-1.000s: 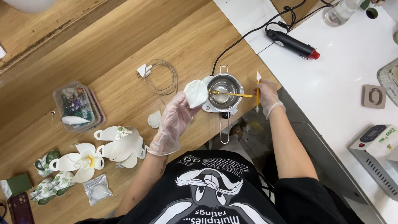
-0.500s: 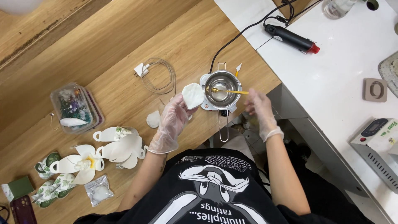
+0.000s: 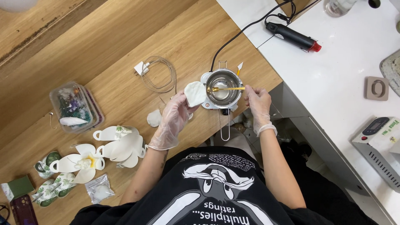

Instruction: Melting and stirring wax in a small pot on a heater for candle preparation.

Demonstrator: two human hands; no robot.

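Note:
My left hand (image 3: 173,118), in a clear glove, holds a white petal-shaped wax piece (image 3: 194,93) up beside a small steel pot (image 3: 225,88) that sits on a little warmer. My gloved right hand (image 3: 257,101) pinches the handle end of a gold spoon (image 3: 228,88) that lies across the pot, with its bowl inside. A yellow-handled tool with a white tip (image 3: 239,67) lies on the table just behind the pot. Another white petal (image 3: 154,118) rests on the wood left of my left hand.
A black heat gun (image 3: 294,37) lies on the white counter (image 3: 346,62) to the right. A white charger and cable (image 3: 156,75) lie behind the pot. A plastic box of dried flowers (image 3: 75,106), white flower shapes (image 3: 121,143) and small packets sit at the left. A scale (image 3: 377,131) stands far right.
My right hand put the yellow-handled tool down behind the pot, then came back and took hold of the spoon's handle. My left hand kept the white petal in place.

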